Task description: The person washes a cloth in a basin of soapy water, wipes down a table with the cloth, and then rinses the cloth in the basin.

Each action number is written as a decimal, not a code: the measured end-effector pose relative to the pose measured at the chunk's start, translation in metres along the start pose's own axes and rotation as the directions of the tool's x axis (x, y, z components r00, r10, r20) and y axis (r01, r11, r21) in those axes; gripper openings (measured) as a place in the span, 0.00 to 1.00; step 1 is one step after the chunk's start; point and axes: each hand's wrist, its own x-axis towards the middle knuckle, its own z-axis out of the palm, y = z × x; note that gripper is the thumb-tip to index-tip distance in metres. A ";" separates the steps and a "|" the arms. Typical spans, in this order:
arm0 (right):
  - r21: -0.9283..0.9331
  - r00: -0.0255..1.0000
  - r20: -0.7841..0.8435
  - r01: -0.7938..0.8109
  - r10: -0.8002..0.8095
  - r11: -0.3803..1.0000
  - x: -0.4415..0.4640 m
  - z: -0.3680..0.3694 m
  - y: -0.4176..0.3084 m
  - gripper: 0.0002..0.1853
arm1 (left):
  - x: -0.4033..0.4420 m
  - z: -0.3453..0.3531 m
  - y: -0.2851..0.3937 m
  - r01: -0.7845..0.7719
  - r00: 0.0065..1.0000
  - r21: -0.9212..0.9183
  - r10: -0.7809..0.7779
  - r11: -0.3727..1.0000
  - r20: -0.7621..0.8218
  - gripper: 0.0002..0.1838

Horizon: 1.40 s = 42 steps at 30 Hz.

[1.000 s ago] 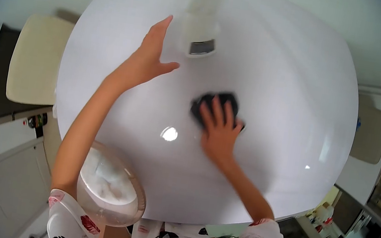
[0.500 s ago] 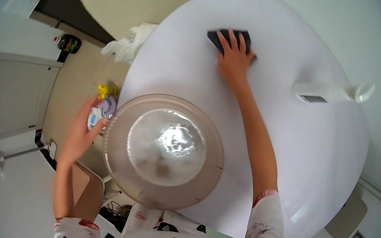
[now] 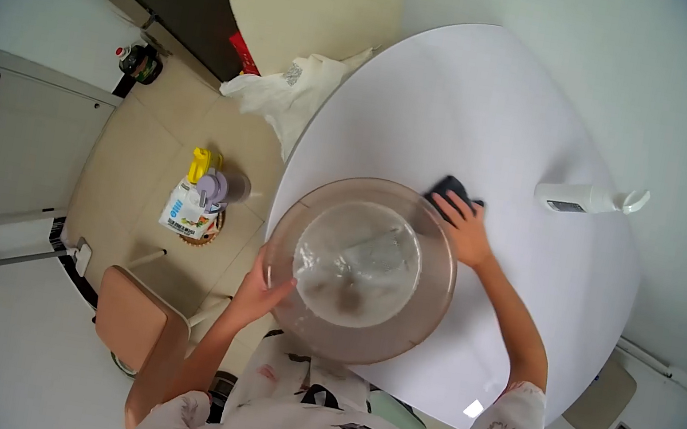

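Observation:
A large clear brownish basin (image 3: 429, 318) with cloudy water in it sits at the near left edge of the white table (image 3: 513, 277). My left hand (image 3: 258, 291) grips the basin's left rim, thumb over the edge. On the tabletop just right of the basin, my right hand (image 3: 468, 234) presses on a folded black cloth (image 3: 453, 194), fingers over it. A white bottle (image 3: 575, 198) with a curved top lies or stands toward the table's right side; which of the two I cannot tell.
A cream chair (image 3: 318, 4) with a white plastic bag (image 3: 295, 95) stands beyond the table's left edge. On the floor at left are a lilac-lidded bottle (image 3: 217, 188), a yellow item (image 3: 204, 164) and a printed pack (image 3: 185, 212). A brown stool (image 3: 131, 317) stands nearer.
My left hand has moved from beside the basin onto its rim. The black cloth, under my right hand, has come closer to the basin. The view has shifted left.

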 end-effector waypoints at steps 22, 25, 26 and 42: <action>0.001 0.540 0.164 -0.837 0.826 0.547 0.270 0.047 -0.003 0.30 | 0.052 0.140 -0.005 -0.165 0.927 -0.235 0.232 0.958 0.296 0.39; -0.082 0.687 -0.199 -0.723 0.699 0.686 0.277 0.083 -0.074 0.25 | 0.053 0.141 -0.040 -0.373 0.881 -0.028 0.363 0.927 0.304 0.34; -0.080 0.701 -0.284 -0.697 0.654 0.713 0.270 0.088 -0.095 0.25 | 0.047 0.130 -0.039 -0.374 0.877 -0.021 0.361 0.927 0.316 0.34; 0.001 0.655 -0.121 -0.752 0.746 0.660 0.093 0.041 -0.241 0.32 | -0.063 -0.079 -0.037 0.230 0.949 -0.062 -0.209 0.971 0.238 0.13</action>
